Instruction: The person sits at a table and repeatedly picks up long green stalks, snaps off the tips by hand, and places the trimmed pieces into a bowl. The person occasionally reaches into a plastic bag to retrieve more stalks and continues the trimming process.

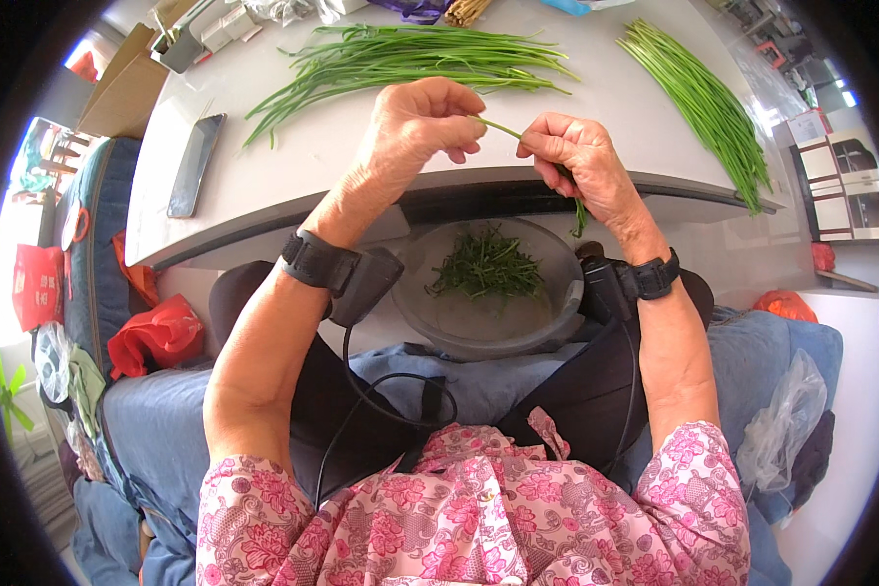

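Observation:
Above the table's front edge, my left hand (428,121) pinches one end of a thin green stalk (499,128), which looks like a garlic chive. The stalk runs across to my right hand (575,157), whose fingers are closed around it. Some green leaf (579,218) hangs below the right palm; how much lies inside that hand is hidden. Behind the left hand, a loose spread of chives (410,58) lies on the white table (322,157). A neater bundle of chives (696,110) rests at the table's right side.
Between my knees, a grey plastic basin (417,315) holds a heap of short green pieces (487,267). A smartphone (196,165) lies at the table's left. Cables (381,377) hang from the wrist devices across my lap. Red plastic bags (157,335) sit on the blue sofa (154,410).

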A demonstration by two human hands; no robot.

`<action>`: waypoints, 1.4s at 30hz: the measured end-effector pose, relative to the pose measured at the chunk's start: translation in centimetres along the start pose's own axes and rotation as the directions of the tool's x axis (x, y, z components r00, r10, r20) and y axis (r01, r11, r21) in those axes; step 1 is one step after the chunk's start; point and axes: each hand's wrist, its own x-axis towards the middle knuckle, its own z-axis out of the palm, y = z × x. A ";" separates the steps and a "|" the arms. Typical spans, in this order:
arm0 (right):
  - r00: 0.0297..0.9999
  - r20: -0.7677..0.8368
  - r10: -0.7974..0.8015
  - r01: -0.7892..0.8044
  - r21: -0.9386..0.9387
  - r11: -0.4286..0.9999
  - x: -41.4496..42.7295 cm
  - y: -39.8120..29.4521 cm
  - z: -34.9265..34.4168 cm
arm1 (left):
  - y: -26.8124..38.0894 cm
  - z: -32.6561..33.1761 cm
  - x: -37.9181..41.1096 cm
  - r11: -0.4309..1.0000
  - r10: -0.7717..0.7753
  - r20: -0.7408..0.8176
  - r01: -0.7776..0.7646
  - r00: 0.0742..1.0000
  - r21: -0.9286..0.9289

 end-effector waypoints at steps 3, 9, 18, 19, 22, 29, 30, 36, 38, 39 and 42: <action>0.999 0.018 0.027 -0.027 0.002 1.000 0.0 0.0 0.2 | -0.1 0.3 0.0 1.000 -0.008 0.028 0.007 1.000 0.029; 0.999 0.003 0.032 -0.031 -0.026 0.999 0.0 -0.1 0.0 | -0.3 -0.8 0.2 0.999 0.002 -0.045 0.000 0.999 0.053; 1.000 -0.020 -0.003 0.002 -0.047 0.999 0.2 0.5 0.1 | -0.1 -0.2 0.0 0.996 -0.039 0.024 0.036 0.999 0.086; 1.000 -0.020 -0.008 0.007 -0.067 0.998 0.2 0.4 0.2 | -0.2 -0.3 0.0 0.995 -0.053 0.020 0.051 0.998 0.086; 0.999 -0.042 -0.019 0.013 -0.130 0.991 0.1 0.4 0.1 | -0.5 -0.4 0.2 0.993 -0.087 0.008 0.086 0.996 0.084; 0.996 -0.080 -0.041 0.028 -0.150 0.988 0.1 0.4 -0.5 | -0.4 -1.5 0.3 0.994 -0.065 -0.040 0.069 0.997 0.090; 0.996 -0.079 -0.043 0.031 -0.150 0.988 0.1 0.5 -0.5 | -0.2 -1.2 0.2 0.993 -0.058 -0.043 0.062 0.997 0.099; 0.997 -0.057 -0.058 0.047 -0.181 0.982 0.1 0.4 0.0 | -0.8 -0.2 0.2 0.985 -0.107 0.025 0.102 0.994 0.138; 0.997 -0.058 -0.060 0.047 -0.209 0.977 0.1 0.2 0.1 | -0.8 -0.3 0.3 0.984 -0.122 0.028 0.117 0.992 0.137; 0.996 -0.057 -0.068 0.054 -0.216 0.975 0.1 0.3 0.1 | -0.8 -0.4 0.3 0.985 -0.118 0.028 0.113 0.993 0.129; 0.995 -0.055 -0.079 0.064 -0.238 0.969 0.0 0.3 0.0 | -1.0 -0.7 0.5 0.986 -0.123 0.036 0.118 0.992 0.120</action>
